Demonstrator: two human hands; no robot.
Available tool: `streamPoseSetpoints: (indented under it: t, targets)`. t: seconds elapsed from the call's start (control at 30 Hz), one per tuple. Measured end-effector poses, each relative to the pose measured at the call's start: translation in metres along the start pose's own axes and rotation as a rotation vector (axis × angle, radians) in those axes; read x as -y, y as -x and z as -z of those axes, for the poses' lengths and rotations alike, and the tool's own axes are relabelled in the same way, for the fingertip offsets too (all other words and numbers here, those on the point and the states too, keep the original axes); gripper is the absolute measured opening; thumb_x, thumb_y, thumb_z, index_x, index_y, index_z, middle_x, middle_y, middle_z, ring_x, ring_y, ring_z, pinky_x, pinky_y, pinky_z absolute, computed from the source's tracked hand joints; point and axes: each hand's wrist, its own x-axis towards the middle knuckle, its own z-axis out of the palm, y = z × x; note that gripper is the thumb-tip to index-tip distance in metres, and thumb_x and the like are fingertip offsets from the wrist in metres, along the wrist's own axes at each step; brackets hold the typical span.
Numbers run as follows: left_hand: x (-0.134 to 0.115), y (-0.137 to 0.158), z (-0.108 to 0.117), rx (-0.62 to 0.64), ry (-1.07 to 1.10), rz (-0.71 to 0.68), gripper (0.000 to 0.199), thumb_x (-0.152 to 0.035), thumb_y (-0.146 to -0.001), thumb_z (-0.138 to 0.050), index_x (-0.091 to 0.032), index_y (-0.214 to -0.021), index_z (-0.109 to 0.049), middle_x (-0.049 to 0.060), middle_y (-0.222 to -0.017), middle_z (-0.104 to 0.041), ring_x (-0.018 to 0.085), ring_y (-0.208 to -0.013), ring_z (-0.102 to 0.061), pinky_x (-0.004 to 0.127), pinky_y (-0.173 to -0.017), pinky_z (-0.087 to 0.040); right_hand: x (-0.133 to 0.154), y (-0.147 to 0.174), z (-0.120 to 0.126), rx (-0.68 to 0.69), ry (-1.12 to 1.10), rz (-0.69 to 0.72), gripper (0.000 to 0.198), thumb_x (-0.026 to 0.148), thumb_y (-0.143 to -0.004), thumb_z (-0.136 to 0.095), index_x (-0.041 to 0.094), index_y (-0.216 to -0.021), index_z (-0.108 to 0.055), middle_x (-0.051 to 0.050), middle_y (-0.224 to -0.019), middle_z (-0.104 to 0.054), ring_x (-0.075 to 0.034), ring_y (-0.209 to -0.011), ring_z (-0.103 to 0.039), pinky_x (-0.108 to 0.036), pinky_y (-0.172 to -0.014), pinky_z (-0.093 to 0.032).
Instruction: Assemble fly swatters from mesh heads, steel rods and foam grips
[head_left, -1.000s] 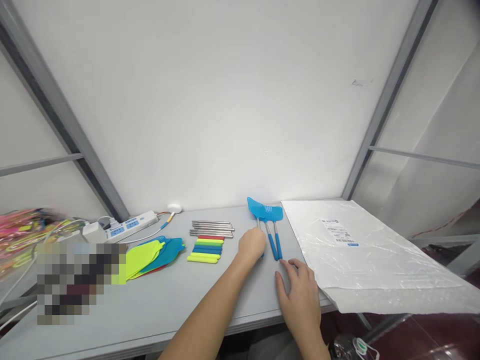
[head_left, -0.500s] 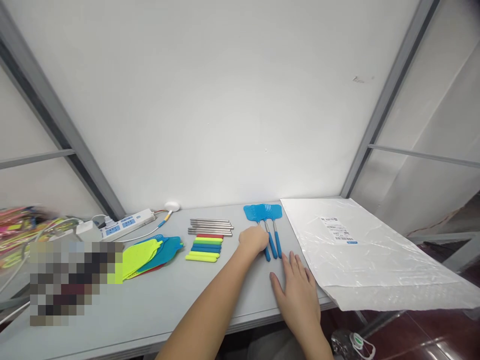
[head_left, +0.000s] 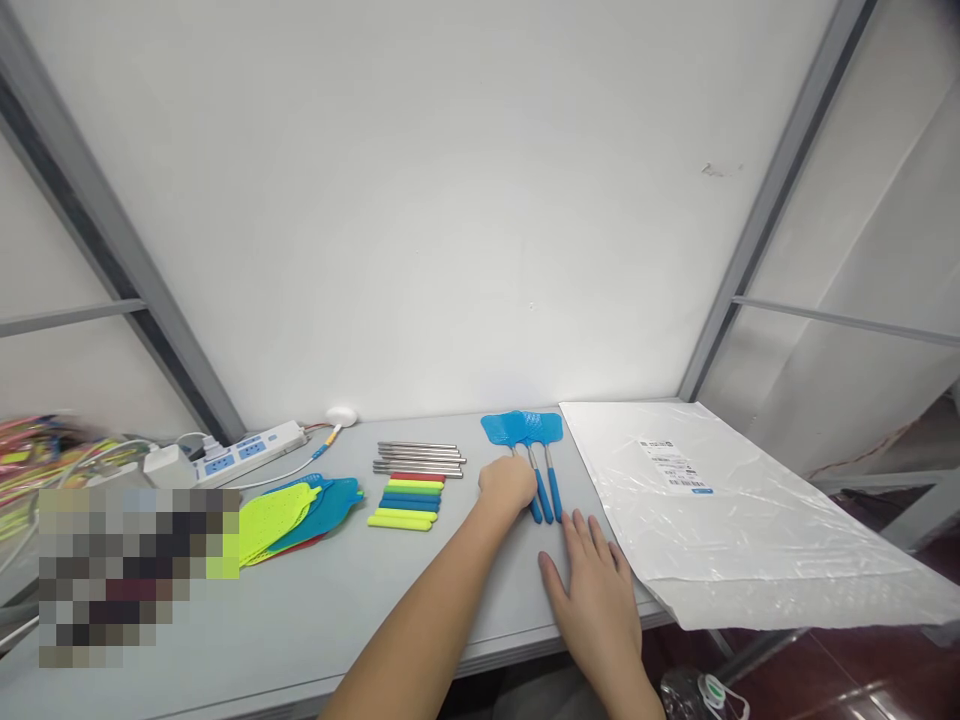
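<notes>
Three blue fly swatters lie side by side on the grey table, heads toward the wall and blue grips toward me. My left hand is closed around the leftmost fly swatter, covering its shaft and much of its grip. Beside it, the right fly swatter rests untouched by the left hand. My right hand lies flat with fingers spread at the table's front edge, its fingertips just below the right grip. Left of my hands are several metal rods and several coloured grips in rows.
A white padded mailing bag overhangs the table's right front edge. On the left are loose yellow and blue swatter heads, a power strip with cables, and a blurred-out patch. A white wall closes off the back.
The leftmost swatter's head has shifted slightly to the left. My left hand keeps its hold, and the right hand stays flat on the table. The view has shifted slightly.
</notes>
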Motion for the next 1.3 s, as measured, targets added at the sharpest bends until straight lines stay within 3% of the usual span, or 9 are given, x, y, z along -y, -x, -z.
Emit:
streamPoseSetpoints:
  t: [0.33,0.47,0.6,0.73,0.87,1.0,1.13,1.3]
  targets:
    - [0.0,0.013,-0.003,-0.051,0.004,-0.041,0.033,-0.036,-0.092,-0.057,-0.015,-0.117,-0.058,0.009,-0.116,-0.061,0.021,-0.101,-0.061,0.043,-0.087,-0.051,0.002,0.0,0.007,0.004,-0.047,-0.001,0.059,0.047,-0.094,-0.032,0.015,-0.142,-0.045,-0.005,-0.143,-0.049,-0.03,-0.139,-0.03,-0.046,-0.109,-0.024]
    - [0.006,0.021,-0.004,-0.088,0.05,-0.103,0.034,-0.039,-0.097,-0.041,-0.013,-0.103,-0.062,0.013,-0.105,-0.066,0.025,-0.098,-0.063,0.044,-0.085,-0.048,0.004,0.001,0.01,0.027,-0.046,0.0,0.057,0.046,-0.094,-0.031,0.019,-0.143,-0.043,-0.004,-0.142,-0.05,-0.029,-0.14,-0.029,-0.046,-0.109,-0.023]
    - [0.021,0.039,-0.001,-0.105,0.139,-0.256,0.033,-0.038,-0.097,-0.032,-0.017,-0.098,-0.058,0.012,-0.097,-0.068,0.027,-0.09,-0.064,0.036,-0.072,-0.045,0.005,0.002,0.012,0.054,-0.033,0.014,0.056,0.045,-0.095,-0.03,0.021,-0.144,-0.042,-0.004,-0.144,-0.048,-0.029,-0.14,-0.029,-0.048,-0.109,-0.023]
    - [0.041,0.058,0.003,-0.059,0.243,-0.431,0.023,-0.043,-0.093,-0.042,-0.022,-0.1,-0.05,0.002,-0.084,-0.067,0.019,-0.077,-0.063,0.028,-0.063,-0.041,0.006,0.002,0.013,0.074,-0.032,0.03,0.056,0.045,-0.096,-0.029,0.02,-0.145,-0.041,-0.004,-0.146,-0.046,-0.029,-0.141,-0.027,-0.049,-0.108,-0.023]
    - [0.061,0.07,0.0,-0.048,0.368,-0.605,0.021,-0.042,-0.09,-0.051,-0.023,-0.098,-0.047,-0.001,-0.079,-0.062,0.017,-0.069,-0.058,0.026,-0.059,-0.038,0.004,0.002,0.01,0.052,-0.048,0.042,0.055,0.045,-0.095,-0.031,0.019,-0.143,-0.043,-0.006,-0.144,-0.048,-0.03,-0.14,-0.029,-0.05,-0.109,-0.023]
    - [0.085,0.081,-0.003,-0.171,0.239,-0.745,0.015,-0.036,-0.091,-0.051,-0.022,-0.096,-0.05,0.0,-0.083,-0.062,0.017,-0.073,-0.055,0.027,-0.063,-0.037,-0.003,0.004,0.001,-0.091,-0.144,0.054,0.054,0.043,-0.094,-0.037,0.016,-0.141,-0.043,-0.012,-0.143,-0.048,-0.028,-0.134,-0.04,-0.047,-0.107,-0.03]
    - [0.128,0.094,0.001,-0.378,0.0,-0.859,0.02,-0.034,-0.096,-0.043,-0.02,-0.085,-0.053,0.003,-0.08,-0.059,0.017,-0.073,-0.053,0.029,-0.064,-0.035,-0.001,0.008,-0.003,-0.29,-0.387,0.046,0.044,0.044,-0.092,-0.045,0.019,-0.127,-0.053,-0.013,-0.139,-0.048,-0.029,-0.127,-0.046,-0.046,-0.1,-0.039]
    - [0.196,0.103,0.01,-0.577,-0.142,-0.829,0.026,-0.034,-0.096,-0.043,-0.019,-0.077,-0.053,0.002,-0.071,-0.055,0.015,-0.065,-0.05,0.03,-0.058,-0.032,0.034,-0.011,0.019,-0.272,-0.547,0.206,0.026,0.041,-0.092,-0.048,0.026,-0.109,-0.062,-0.008,-0.125,-0.056,-0.026,-0.117,-0.053,-0.04,-0.093,-0.045]
